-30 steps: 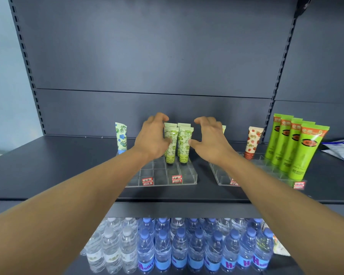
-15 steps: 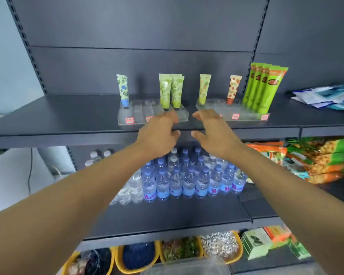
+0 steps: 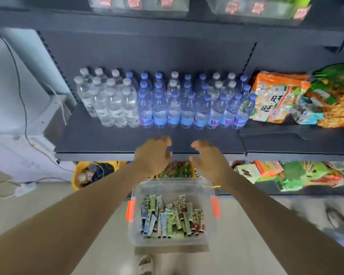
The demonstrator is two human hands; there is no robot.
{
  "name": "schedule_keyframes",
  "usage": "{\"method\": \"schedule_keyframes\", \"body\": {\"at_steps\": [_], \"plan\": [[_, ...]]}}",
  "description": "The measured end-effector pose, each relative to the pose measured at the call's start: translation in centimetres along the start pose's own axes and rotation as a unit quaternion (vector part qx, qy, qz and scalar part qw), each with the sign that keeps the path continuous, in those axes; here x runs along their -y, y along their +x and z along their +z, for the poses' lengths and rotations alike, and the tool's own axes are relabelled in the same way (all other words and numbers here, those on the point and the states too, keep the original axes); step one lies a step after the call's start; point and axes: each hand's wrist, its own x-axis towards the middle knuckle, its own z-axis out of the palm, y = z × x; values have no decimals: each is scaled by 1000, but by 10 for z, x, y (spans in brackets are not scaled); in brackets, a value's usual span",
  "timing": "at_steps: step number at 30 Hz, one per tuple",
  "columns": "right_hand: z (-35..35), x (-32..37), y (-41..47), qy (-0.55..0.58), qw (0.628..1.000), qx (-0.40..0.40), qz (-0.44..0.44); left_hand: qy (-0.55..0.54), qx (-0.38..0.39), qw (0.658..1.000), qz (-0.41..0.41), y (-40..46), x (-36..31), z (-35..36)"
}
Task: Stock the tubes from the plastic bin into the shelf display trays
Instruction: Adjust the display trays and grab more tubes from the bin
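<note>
Two empty hands (image 3: 182,155) above bin (image 3: 170,188)

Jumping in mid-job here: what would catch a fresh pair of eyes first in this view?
Two bare forearms reach forward, the left hand and right hand empty with loosely curled fingers, above a clear plastic bin on the floor. It holds a jumble of patterned tubes. On the dark shelf beyond the hands stand tight rows of water bottles, with bright snack bags to their right.

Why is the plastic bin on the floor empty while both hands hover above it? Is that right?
Not quite. The head view shows the plastic bin still holds a pile of tubes. The rest is right: the left hand and right hand hover above it, holding nothing.
</note>
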Motion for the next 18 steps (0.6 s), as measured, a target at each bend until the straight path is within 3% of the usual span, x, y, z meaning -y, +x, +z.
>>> {"method": "schedule_keyframes", "body": {"at_steps": [11, 18], "plan": [[188, -113, -39, 16, 975, 199, 94, 4, 156, 977, -145, -40, 99, 203], [312, -154, -14, 51, 954, 259, 144, 11, 211, 958, -193, -33, 165, 313]]}}
